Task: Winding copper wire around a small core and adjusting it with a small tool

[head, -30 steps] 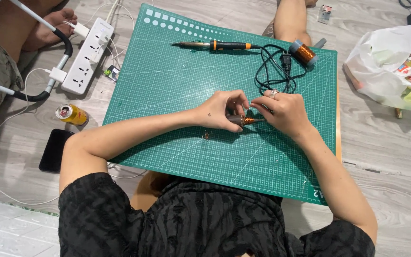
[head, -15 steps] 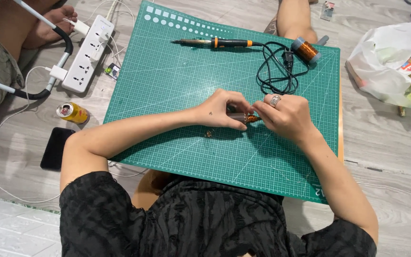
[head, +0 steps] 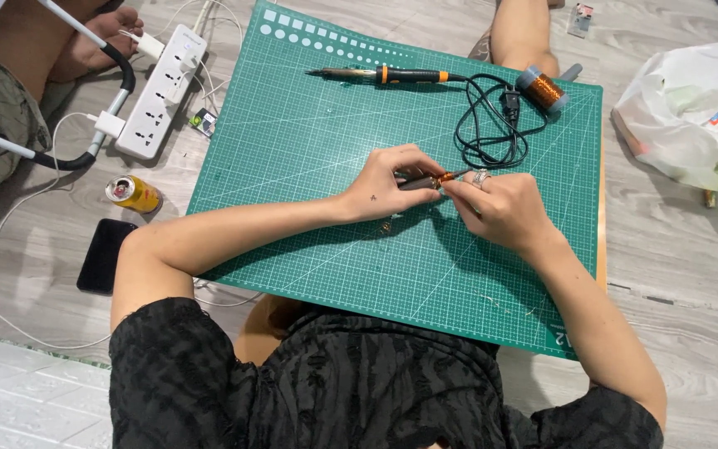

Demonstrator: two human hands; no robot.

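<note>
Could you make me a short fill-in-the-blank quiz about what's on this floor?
Both hands, left hand and right hand, hold a small copper-wound piece over a ____ cutting mat.
The soldering iron lies at the mat's ____ edge.
The drink can lies ____ the mat, on the floor.

Missing words: green; far; beside

Yellow and red drink can (head: 133, 193) lying on its side at left of the frame, dark phone (head: 106, 255) with black screen just below it, white plastic bag (head: 691, 116) of colourful packets at upper right, small printed packet (head: 579, 20) at top edge.
</note>
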